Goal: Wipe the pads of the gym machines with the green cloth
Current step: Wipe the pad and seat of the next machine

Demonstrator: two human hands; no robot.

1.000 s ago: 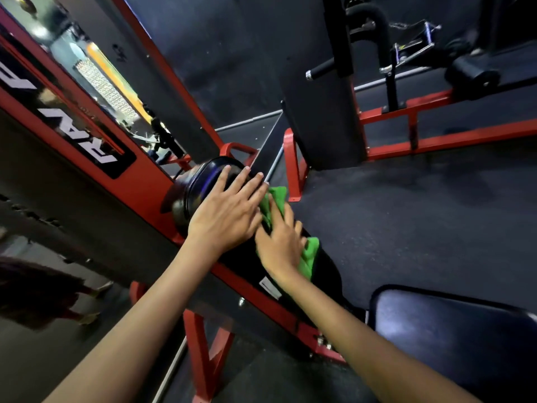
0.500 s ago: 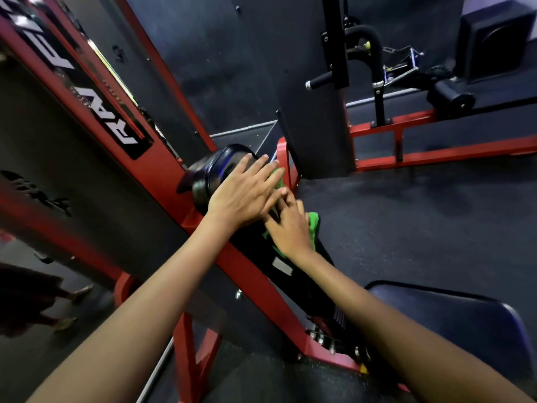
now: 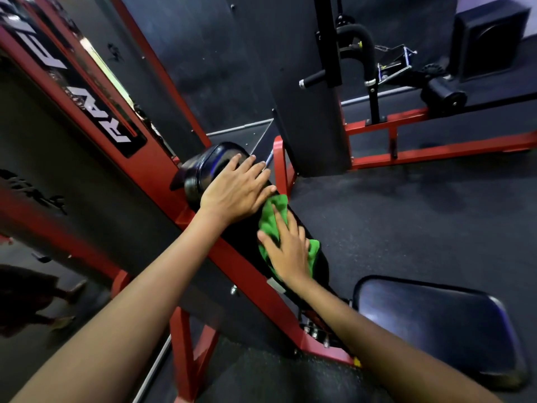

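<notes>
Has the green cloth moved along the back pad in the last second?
Yes. The green cloth under the right hand has slid down the black back pad, away from the left hand near its top.

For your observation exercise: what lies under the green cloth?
The cloth lies on the black back pad, pressed flat by the right hand. The pad surface beneath cloth and hand is hidden.
</notes>
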